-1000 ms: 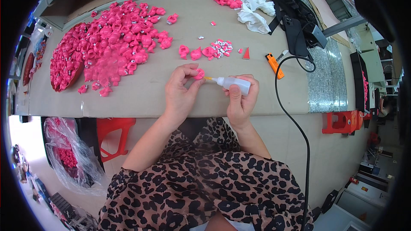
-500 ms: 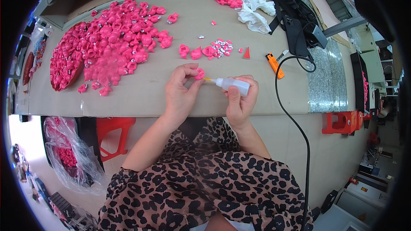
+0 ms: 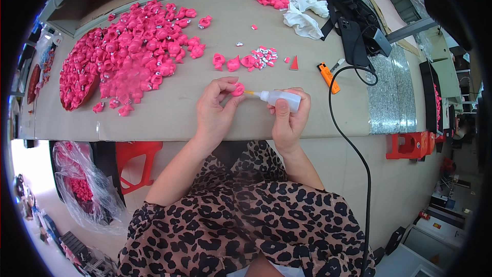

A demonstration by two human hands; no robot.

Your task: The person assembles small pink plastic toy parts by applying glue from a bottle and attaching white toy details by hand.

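Observation:
Between its thumb and fingers my left hand (image 3: 217, 106) pinches a small pink hollow plastic piece (image 3: 238, 90). My right hand (image 3: 290, 120) is wrapped round a translucent squeeze bottle (image 3: 283, 100), lying almost level with its thin yellowish nozzle (image 3: 251, 92) pointed left at the piece. The nozzle tip is at or very near the piece; whether they touch I cannot tell. Just beyond my hands, a few loose pink pieces (image 3: 233, 64) lie beside a small heap of pink-and-white bits (image 3: 265, 57).
A large pile of pink pieces (image 3: 138, 46) covers the table's left side, partly in a shallow red container (image 3: 84, 103). To the right lie an orange utility knife (image 3: 328, 78), white crumpled cloth (image 3: 305, 18), a black bag (image 3: 348, 7) and a black cable (image 3: 353, 146) hanging over the edge.
The bottle in my right hand has shifted slightly right, drawing its nozzle back a little from the pink piece. My left hand has barely moved.

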